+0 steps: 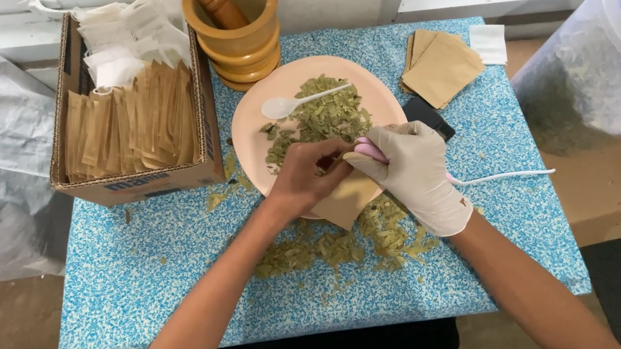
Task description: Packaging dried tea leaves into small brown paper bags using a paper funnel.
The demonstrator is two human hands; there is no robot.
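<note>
Left hand, bare, enters from lower left of frame, forearm angled up-right; fingers curled, pinching the top edge of a small brown paper sachet at frame centre. Right hand, in a white glove, enters from lower right, wrist bent inward, closed around a pink tool with a white cord, touching the sachet's mouth. Both sit over the lower rim of a peach round plate of dried green leaves on the blue speckled worktop.

The right hand wears a smooth white rubber glove; the left hand is bare. Between them sits a matt brown paper bag. Above lie dry leaves, a shiny plastic spoon, a wooden mortar.
</note>
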